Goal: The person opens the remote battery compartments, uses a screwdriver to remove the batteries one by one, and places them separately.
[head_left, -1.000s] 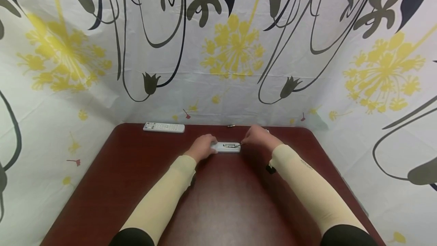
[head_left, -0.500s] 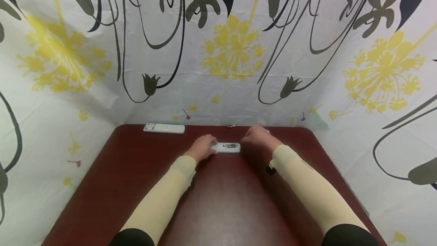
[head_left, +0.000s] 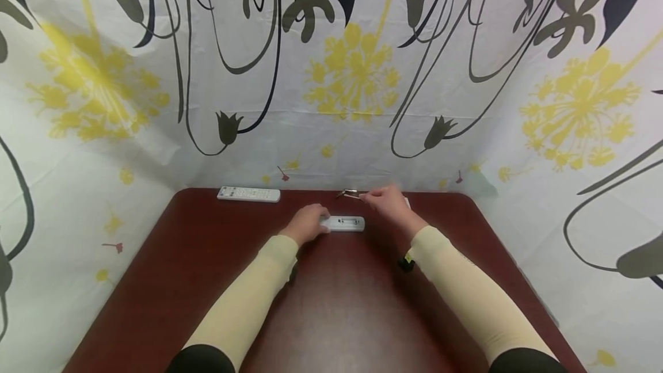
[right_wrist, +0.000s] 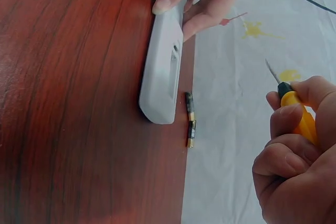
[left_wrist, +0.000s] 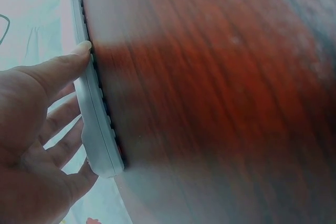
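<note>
A white remote [head_left: 347,223] lies face down on the dark red table [head_left: 331,304], its battery compartment [right_wrist: 172,69] open. My left hand [head_left: 307,224] grips its left end, thumb on one long edge [left_wrist: 79,56] and fingers on the other. My right hand [head_left: 385,200] is behind and to the right of the remote, apart from it, fingers curled round a yellow-handled screwdriver [right_wrist: 300,116] whose thin tip points away. Two small batteries [right_wrist: 190,119] lie end to end by the table's back edge, just beyond the remote.
A second white remote [head_left: 248,193] lies at the back left of the table. A small white piece [head_left: 406,203] shows behind my right hand. Patterned cloth [head_left: 342,102] walls the table on three sides.
My right hand has drawn the screwdriver back from the remote's battery compartment toward the table's back edge. The left hand and the remote have stayed put.
</note>
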The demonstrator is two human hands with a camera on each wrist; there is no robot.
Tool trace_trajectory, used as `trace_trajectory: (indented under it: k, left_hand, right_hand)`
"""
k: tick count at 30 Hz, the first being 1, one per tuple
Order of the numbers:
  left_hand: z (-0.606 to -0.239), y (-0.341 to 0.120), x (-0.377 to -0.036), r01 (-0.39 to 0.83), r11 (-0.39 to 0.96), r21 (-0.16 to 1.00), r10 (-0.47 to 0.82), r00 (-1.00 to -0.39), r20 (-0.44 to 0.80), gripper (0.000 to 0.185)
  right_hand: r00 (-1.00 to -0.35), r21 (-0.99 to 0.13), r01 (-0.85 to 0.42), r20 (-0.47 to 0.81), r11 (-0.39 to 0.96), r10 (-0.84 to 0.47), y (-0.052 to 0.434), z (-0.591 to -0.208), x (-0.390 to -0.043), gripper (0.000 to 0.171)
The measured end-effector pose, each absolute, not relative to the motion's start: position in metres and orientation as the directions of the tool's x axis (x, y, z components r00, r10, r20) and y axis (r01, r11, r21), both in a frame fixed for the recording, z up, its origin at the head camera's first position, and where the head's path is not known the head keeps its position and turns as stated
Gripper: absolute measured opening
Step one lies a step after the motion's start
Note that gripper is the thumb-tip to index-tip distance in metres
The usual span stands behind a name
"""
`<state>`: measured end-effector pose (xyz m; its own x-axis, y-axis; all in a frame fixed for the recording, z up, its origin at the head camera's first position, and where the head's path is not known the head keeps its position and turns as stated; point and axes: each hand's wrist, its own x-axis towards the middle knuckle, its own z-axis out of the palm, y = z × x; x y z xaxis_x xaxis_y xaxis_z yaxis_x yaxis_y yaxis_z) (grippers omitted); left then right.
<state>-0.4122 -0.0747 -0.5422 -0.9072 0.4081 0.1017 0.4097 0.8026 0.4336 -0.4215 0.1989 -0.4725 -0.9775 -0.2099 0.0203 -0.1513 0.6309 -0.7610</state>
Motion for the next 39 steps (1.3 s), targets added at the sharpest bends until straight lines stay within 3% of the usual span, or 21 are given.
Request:
trace_trajectory:
  k: [6, 20, 27, 39]
  left_hand:
    - [-0.542, -0.075, -0.41, 0.39, 0.813, 0.432, 0.394, -0.915, 0.086, 0.033]
    - [-0.54, -0.074, -0.409, 0.39, 0.81, 0.437, 0.394, -0.915, 0.088, 0.032]
    - [-0.54, -0.073, -0.41, 0.385, 0.813, 0.437, 0.388, -0.917, 0.087, 0.033]
    - [-0.539, -0.072, -0.409, 0.393, 0.81, 0.436, 0.393, -0.915, 0.095, 0.033]
  right_hand:
    - [-0.98, -0.754, -0.154, 0.036, 0.638, -0.193, 0.2, -0.476, -0.42, 0.047]
    - [-0.969, -0.756, -0.198, 0.057, 0.624, -0.239, 0.196, -0.486, -0.41, 0.019]
    - [-0.975, -0.785, -0.156, 0.027, 0.6, -0.219, 0.195, -0.489, -0.403, 0.015]
    - [-0.982, -0.703, -0.177, 0.075, 0.689, -0.175, 0.195, -0.49, -0.401, 0.014]
